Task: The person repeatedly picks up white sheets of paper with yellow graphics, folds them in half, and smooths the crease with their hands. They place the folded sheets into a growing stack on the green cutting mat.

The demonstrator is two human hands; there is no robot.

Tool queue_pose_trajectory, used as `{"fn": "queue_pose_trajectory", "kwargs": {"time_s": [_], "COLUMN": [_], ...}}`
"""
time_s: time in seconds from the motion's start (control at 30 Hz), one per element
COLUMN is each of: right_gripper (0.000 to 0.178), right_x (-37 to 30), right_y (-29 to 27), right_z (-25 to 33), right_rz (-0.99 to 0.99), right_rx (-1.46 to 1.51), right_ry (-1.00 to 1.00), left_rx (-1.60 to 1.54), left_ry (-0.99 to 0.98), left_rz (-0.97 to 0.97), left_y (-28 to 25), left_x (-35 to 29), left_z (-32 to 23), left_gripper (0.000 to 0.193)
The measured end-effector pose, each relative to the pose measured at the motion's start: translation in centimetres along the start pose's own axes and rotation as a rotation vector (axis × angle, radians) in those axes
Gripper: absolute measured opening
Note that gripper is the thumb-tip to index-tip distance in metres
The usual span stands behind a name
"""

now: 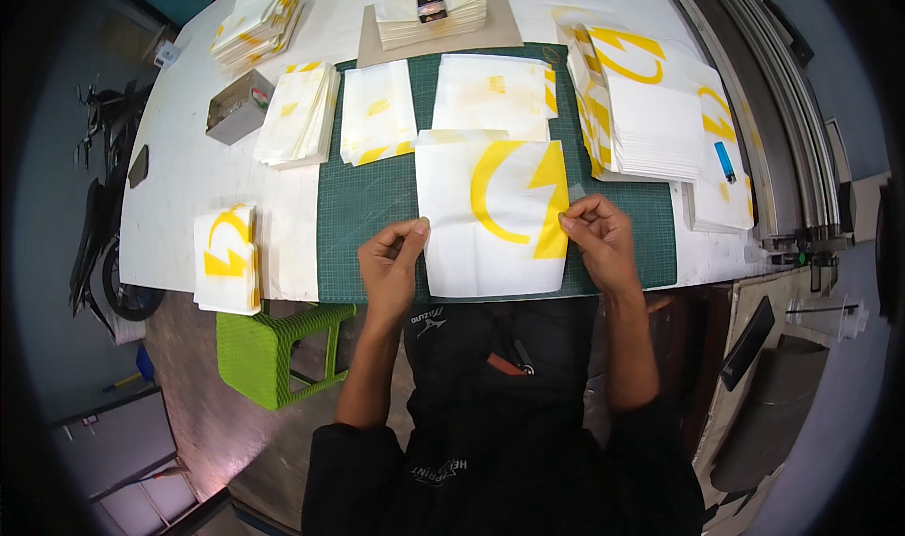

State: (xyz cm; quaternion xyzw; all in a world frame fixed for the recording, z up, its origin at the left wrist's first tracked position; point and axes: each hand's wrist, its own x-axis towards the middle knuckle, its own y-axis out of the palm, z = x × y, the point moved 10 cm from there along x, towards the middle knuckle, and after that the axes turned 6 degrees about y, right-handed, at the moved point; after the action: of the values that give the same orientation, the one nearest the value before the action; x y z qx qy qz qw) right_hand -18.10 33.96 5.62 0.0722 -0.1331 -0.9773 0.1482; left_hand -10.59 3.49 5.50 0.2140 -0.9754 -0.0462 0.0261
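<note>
While the left hand, fingers narrowed, pinches one white-and-yellow sheet by its left edge, the right hand pinches its right; below, one green mat.

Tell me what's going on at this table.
The person's left hand and right hand grip opposite side edges of a white sheet with a yellow print, over a green cutting mat. Two similar white piles, a left pile and a right pile, lie just beyond it on the mat.
</note>
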Motion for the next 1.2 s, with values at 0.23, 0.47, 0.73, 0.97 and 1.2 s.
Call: {"fn": "queue_pose_trajectory", "kwargs": {"time_s": [0.23,0.47,0.73,0.97,1.2], "right_gripper": [0.020,0.009,0.009,0.008,0.018], "right_x": [-0.4,-0.4,-0.1,1.4,1.2], "right_y": [4.9,2.4,0.5,1.2,1.4], "right_z": [1.1,0.7,0.2,0.3,-0.5], "right_rz": [0.046,-0.004,-0.097,-0.102,-0.020], "right_rx": [-0.231,-0.327,-0.551,-1.025,-1.193], "right_ry": [0.036,0.042,0.039,-0.216,-0.247], "left_rx": [-0.030,-0.028,0.081,0.650,1.001], "left_ry": [0.004,-0.143,-0.200,0.198,0.593], "left_rz": [0.054,0.079,0.111,0.183,0.425], "left_y": [-0.1,-0.2,-0.2,2.0,2.2], "left_x": [-0.6,-1.0,-1.1,0.8,0.4], "left_z": [0.5,1.5,3.4,-0.6,0.0], "left_gripper": [0.010,0.009,0.013,0.009,0.038]}}
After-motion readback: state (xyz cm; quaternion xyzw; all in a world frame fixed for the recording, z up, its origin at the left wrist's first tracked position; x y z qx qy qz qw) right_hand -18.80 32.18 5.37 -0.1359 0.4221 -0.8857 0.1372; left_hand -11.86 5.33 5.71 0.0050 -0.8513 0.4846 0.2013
